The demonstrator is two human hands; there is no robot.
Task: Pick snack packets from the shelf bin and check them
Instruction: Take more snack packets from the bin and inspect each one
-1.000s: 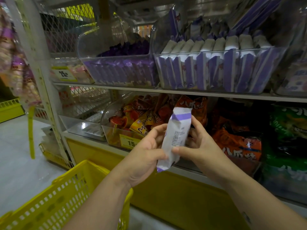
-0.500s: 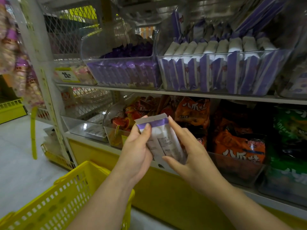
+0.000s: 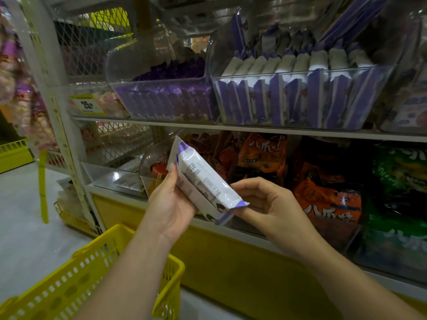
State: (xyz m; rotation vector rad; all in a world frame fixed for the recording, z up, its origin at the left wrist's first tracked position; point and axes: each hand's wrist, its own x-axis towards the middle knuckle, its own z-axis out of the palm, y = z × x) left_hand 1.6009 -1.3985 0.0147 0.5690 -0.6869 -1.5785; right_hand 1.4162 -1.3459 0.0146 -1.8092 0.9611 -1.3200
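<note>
One wide-angle view, worn on the person's head, faces forward and slightly down at a store shelf point(image 3: 254, 130) from close range. The left hand point(image 3: 171, 204) and right hand point(image 3: 275, 204) reach in from the bottom edge, their grip on a snack packet point(image 3: 203, 181) near frame centre. A clear bin point(image 3: 288, 77) stands above the grip; a yellow basket point(image 3: 92, 273) lies below-left of it.

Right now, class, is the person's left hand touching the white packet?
Touching. The head view shows the left hand gripping the white packet, with the thumb pressed against its side and no gap between them.
</note>
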